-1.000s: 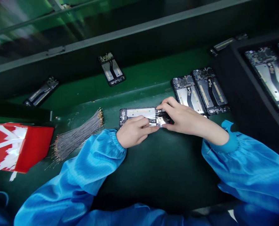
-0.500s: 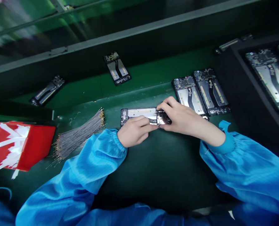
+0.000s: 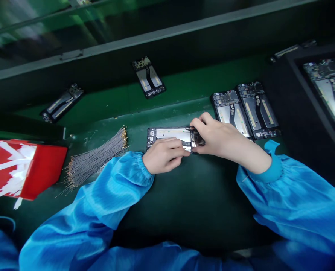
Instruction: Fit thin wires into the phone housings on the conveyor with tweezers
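An opened phone (image 3: 173, 133) lies sideways on the green work surface, its bright metal plate and circuit parts facing up. My right hand (image 3: 218, 136) grips its right end, fingers on the far edge and thumb on the near edge. Over the near side rests my left hand (image 3: 166, 155), fingers curled together, with a fingertip at the phone's near edge close to my right thumb. Whatever those left fingers pinch is hidden or too small to make out. To the left lies a bundle of thin grey cables (image 3: 96, 158) with gold-coloured ends.
Two opened phones (image 3: 258, 109) lie side by side behind my right hand. Farther back are one opened phone (image 3: 149, 77) and another at the left (image 3: 62, 102). A red box (image 3: 47, 165) with white strips stands far left; a black tray (image 3: 294, 94) holding phones is at right.
The view has shifted slightly, so most things sit a little farther right. Both hands stay at the same phone; my left fingertip remains at its near edge.
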Tool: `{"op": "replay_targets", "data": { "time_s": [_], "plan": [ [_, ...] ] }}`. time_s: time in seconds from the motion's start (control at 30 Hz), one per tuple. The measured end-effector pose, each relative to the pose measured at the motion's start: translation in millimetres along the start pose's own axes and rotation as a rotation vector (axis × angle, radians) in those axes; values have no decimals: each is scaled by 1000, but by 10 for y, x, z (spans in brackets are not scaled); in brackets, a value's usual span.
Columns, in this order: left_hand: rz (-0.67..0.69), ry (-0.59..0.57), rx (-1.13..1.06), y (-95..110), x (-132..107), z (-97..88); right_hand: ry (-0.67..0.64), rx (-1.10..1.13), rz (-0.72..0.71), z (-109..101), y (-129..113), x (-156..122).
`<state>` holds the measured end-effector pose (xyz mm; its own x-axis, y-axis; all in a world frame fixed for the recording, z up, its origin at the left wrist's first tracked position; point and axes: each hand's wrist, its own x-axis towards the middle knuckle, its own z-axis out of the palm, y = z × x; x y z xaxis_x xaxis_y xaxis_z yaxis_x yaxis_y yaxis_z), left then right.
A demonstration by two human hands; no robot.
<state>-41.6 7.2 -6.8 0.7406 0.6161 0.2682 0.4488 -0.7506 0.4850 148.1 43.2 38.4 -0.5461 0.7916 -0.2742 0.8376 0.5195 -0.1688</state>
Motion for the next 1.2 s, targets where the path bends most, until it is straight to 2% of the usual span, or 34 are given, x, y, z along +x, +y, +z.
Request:
{"op": "replay_targets", "data": {
  "time_s": [0.1,0.33,0.6,0.93,1.2],
  "plan": [
    [5,18,-3,5,0,-1,-16,-56,0,-27,-56,16],
    [-137,82,-8,36,7,17,85,79,-220,82,89,16],
    [-224,47,64,51,28,29,87,70,-271,92,129,45],
    [-222,43,94,60,47,23,92,-17,-296,89,135,56],
    [-253,22,70,67,64,25,49,-36,-293,56,84,88]
  ]
}}
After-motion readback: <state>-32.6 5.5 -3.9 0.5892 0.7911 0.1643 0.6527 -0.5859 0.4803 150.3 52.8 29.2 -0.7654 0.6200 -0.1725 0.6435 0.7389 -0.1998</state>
